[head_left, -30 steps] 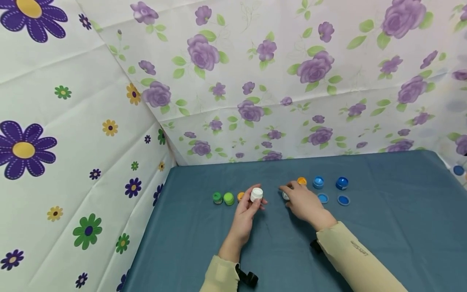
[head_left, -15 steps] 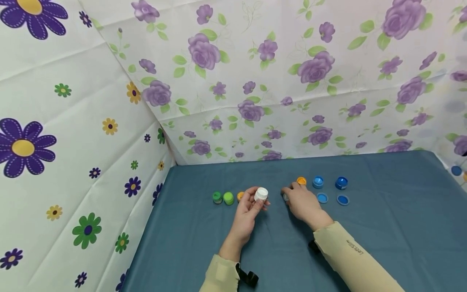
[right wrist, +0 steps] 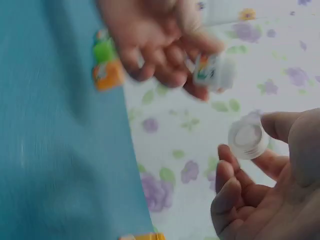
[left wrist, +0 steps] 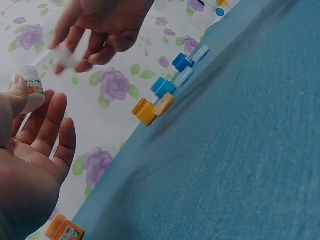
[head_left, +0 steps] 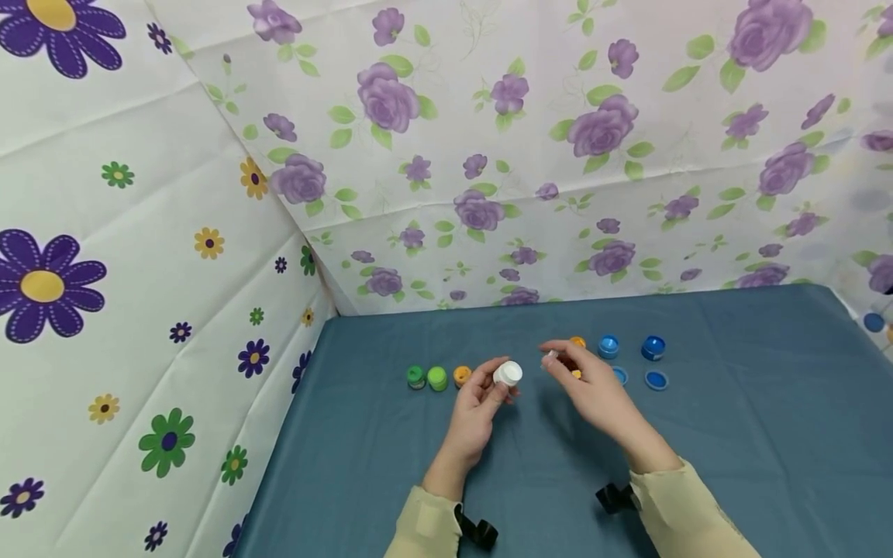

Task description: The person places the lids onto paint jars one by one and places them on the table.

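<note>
White jar (head_left: 508, 373) gripped in the left hand (head_left: 470, 418), above the tabletop (head_left: 335, 457), just right of the orange jar (head_left: 462, 376). Newly raised from the tabletop: white lid (right wrist: 248, 139), pinched in the right hand (head_left: 596, 387), near the white jar but not touching. Probably a matching pair, so both parts now in grasp, though apart.

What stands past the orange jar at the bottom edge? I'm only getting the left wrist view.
Observer: The head view shows a light green jar and a dark green jar, left of that orange jar.
Operator: The right hand has a blur in it. What is it?
Observer: In the right wrist view, it's a pale round lid.
Operator: Here it seems to reach the white jar. Does it?
Observer: No, the right wrist view shows a gap between them.
</note>
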{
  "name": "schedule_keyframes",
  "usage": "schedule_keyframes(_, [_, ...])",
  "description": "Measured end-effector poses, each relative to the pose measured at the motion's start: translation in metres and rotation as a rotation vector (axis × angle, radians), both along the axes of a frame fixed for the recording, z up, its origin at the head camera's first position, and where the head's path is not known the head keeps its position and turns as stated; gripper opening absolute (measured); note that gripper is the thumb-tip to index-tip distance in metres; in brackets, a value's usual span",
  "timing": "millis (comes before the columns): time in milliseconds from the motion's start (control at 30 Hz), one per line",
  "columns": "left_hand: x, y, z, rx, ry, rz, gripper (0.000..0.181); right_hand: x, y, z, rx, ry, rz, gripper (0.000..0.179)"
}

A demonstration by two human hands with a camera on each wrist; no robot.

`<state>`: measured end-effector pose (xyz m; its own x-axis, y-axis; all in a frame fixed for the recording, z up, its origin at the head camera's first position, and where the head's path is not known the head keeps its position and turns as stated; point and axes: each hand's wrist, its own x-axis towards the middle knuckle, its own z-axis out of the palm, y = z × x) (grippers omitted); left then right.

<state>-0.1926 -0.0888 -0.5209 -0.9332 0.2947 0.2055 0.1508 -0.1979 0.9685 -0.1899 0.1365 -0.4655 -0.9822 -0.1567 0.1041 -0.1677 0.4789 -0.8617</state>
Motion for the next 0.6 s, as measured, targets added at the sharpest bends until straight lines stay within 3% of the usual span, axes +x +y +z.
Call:
schedule_keyframes(233, [0.001,0.003,0.001,-0.002,0.001,-0.009,0.035,0.014,0.004,0.005,-0.252,-0.047,-0.022,0.030])
schedule_keyframes(333, [0.002,0.004,0.002,-0.005,0.003,-0.013,0.035,0.017,0.005,0.005,-0.269,-0.027,0.016,0.029])
schedule_keyframes(500, [0.004,0.004,0.004,-0.012,0.006,-0.039,0.038,0.021,0.002,0.006,-0.206,0.061,0.096,0.040])
schedule_keyframes(600, [0.005,0.003,0.005,-0.032,0.008,-0.051,0.041,0.022,0.000,0.007,-0.180,0.106,0.117,0.036])
